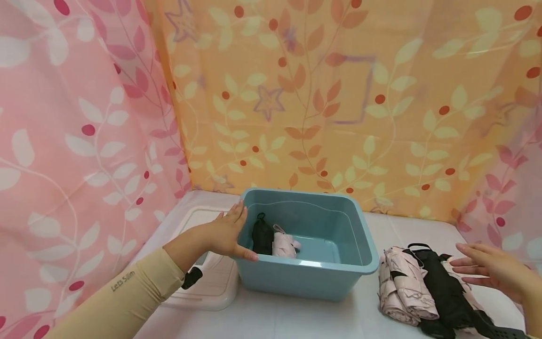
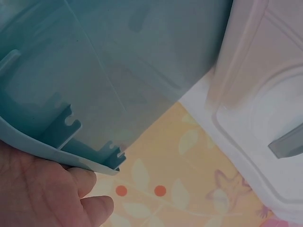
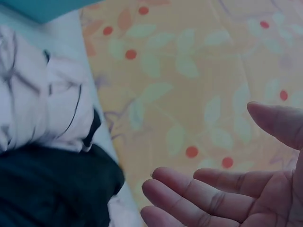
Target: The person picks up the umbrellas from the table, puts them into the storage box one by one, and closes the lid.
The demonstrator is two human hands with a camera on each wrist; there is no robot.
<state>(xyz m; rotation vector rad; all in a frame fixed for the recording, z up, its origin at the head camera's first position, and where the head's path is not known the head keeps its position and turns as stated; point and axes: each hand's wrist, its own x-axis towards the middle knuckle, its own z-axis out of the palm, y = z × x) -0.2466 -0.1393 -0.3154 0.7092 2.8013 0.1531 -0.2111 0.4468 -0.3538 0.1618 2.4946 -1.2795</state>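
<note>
A blue-grey plastic bin (image 1: 305, 278) stands at the middle of the table. My left hand (image 1: 224, 231) rests on its left rim, thumb at the front corner; the left wrist view shows the fingers (image 2: 87, 182) against the rim's outside. Inside the bin, a black bundle (image 1: 263, 235) with a loop, like a folded umbrella, lies beside a pale pink rolled bundle (image 1: 284, 245). My right hand (image 1: 499, 270) hovers with fingers spread over a pile at the right, holding nothing. Pale pink rolled bundles (image 1: 408, 285) and black fabric bundles (image 1: 444, 287) with straps make up this pile.
A whitish lid (image 1: 211, 289) lies left of the bin, partly under my left arm, with a grey-and-black handle (image 1: 192, 278) showing on it. White cloth (image 1: 292, 315) covers the table. Patterned curtains (image 1: 305, 94) stand behind and at both sides.
</note>
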